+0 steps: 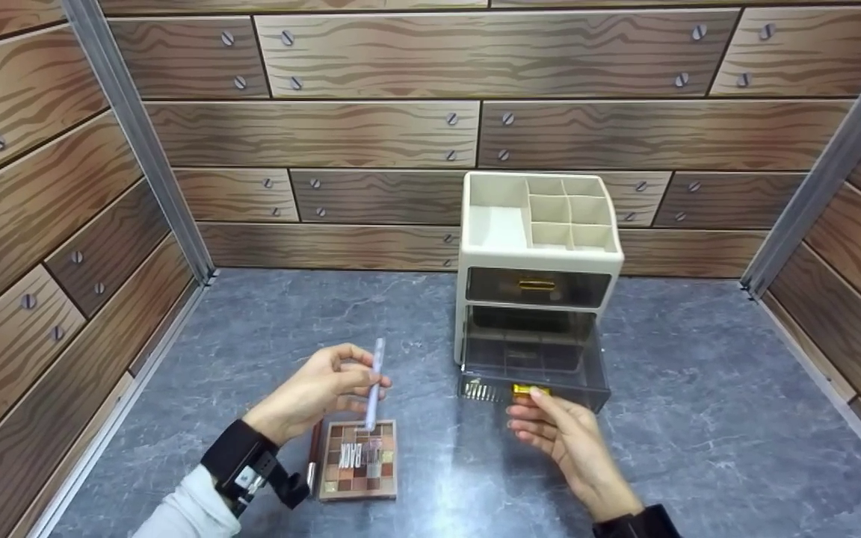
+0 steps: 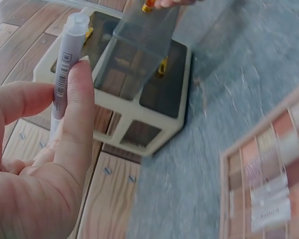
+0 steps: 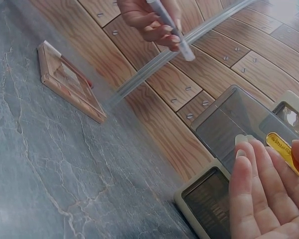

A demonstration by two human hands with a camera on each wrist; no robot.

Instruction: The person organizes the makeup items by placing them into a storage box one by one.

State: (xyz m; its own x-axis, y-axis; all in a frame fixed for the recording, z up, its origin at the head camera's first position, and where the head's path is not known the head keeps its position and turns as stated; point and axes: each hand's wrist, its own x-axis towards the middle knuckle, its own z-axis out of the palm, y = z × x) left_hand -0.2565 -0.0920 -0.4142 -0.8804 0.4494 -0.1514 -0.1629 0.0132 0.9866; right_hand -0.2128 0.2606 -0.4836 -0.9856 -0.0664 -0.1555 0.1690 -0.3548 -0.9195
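Observation:
My left hand [image 1: 326,388] pinches a slim lilac pen-shaped tube [image 2: 67,62] between thumb and fingers; one end is translucent and a barcode runs along its side. It is held up above the eyeshadow palette [image 1: 358,478], which lies flat with several coloured pans. My right hand [image 1: 569,444] grips the gold handle [image 1: 526,391] of a smoky clear drawer [image 1: 587,377], thumb on top and fingers below. That drawer is pulled out from the cream cosmetics organizer [image 1: 542,258], and dividers show inside it.
Beside the palette's left edge lies a dark reddish brush-like stick [image 1: 315,456], partly behind the left wrist strap. The organizer's upper drawer [image 1: 498,285] is closed, beneath open top compartments [image 1: 550,209]. Wood-patterned walls [image 1: 371,134] enclose the grey marbled table [image 1: 266,321].

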